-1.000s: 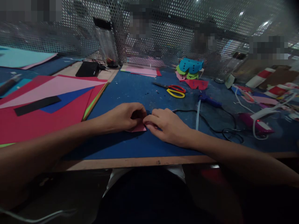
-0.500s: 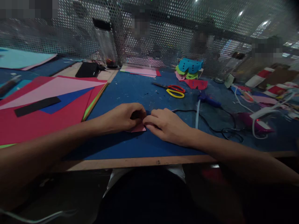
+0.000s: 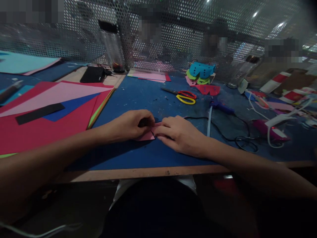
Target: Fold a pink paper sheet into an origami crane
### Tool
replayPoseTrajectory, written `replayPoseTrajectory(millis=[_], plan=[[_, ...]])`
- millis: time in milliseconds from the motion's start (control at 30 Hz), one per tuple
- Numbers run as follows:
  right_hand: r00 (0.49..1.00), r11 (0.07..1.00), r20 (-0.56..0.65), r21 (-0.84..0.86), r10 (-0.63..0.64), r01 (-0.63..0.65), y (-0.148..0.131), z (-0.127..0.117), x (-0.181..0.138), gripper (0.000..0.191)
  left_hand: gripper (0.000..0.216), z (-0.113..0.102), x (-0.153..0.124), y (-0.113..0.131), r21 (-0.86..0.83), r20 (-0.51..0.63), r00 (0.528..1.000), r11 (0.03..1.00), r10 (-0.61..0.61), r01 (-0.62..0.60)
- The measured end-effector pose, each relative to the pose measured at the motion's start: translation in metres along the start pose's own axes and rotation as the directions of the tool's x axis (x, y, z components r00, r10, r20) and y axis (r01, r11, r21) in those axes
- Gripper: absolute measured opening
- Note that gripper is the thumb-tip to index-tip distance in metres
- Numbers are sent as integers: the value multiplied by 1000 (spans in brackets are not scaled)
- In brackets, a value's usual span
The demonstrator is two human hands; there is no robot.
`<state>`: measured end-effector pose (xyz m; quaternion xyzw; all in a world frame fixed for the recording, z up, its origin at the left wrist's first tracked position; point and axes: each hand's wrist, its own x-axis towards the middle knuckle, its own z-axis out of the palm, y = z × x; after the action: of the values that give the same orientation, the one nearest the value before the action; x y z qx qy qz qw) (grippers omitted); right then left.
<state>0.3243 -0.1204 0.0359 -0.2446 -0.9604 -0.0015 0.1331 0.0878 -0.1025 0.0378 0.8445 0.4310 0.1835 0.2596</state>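
Observation:
A small pink piece of paper lies on the blue tabletop, partly covered by my fingers. My left hand is closed on its left part, thumb and fingertips curled together in a pinch. Close beside it, my right hand has its fingers bent and pressed together on the paper's right side. A strip of the pink paper shows between the two hands. Its lower corner sticks out toward the table's front edge. My palms and the paper's far side are hidden.
Scissors with red and yellow handles lie ahead. A blue glue gun and its black cable are to the right. Cut-out paper masks stand by the perforated metal screen. Large red sheets cover the left side.
My right hand has shifted slightly to the right, uncovering more pink paper between the hands. My left hand stays nearly in place.

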Motion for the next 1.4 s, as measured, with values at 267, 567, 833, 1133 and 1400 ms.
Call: replayPoseTrajectory(millis=[267,567,833,1133,1400], plan=[[998,990,28,-123,-58,61,-1,-1,-5,17,22,0,-1,2,13,-3,1000,1000,-10,10],[996,984,45,-154,-79,85,-3,-5,-7,16,21,1,0,-2,8,-1,1000,1000,-2,2],[996,986,19,-146,-83,85,-1,-5,-7,16,21,1,0,-2,16,2,1000,1000,-4,3],[999,1000,-46,-19,7,-8,-2,-1,-6,29,19,0,-1,0,2,3,1000,1000,2,-2],[1000,1000,-19,18,2,-2,-1,-5,-5,25,21,1,0,-3,10,-3,1000,1000,8,-8]])
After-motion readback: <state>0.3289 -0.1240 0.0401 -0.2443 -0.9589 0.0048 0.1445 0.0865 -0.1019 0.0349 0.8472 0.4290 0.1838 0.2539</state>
